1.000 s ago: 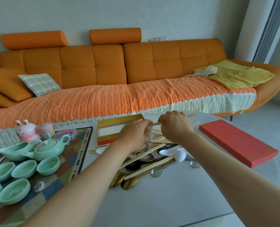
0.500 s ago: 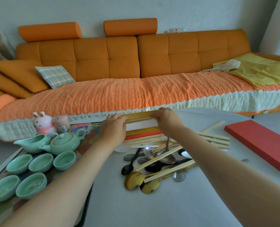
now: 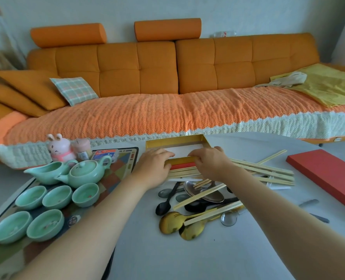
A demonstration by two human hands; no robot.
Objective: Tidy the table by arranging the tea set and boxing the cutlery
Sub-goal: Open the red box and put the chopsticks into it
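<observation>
Flanking box (image 3: 175,141) near rim: left hand (image 3: 154,165), right hand (image 3: 210,162) — box long axis left-right, just ahead; loose chopsticks (image 3: 268,171) nearer right hand; fingers (image 3: 195,156) curled — can't tell if grasping anything

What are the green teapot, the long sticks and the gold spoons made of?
The teapot looks like glazed ceramic: smooth, pale green, softly shiny. The chopsticks seem bamboo or wood: pale, matte, straight. The gold spoons look like polished metal, mirror-bright; coated plastic is possible.
</observation>
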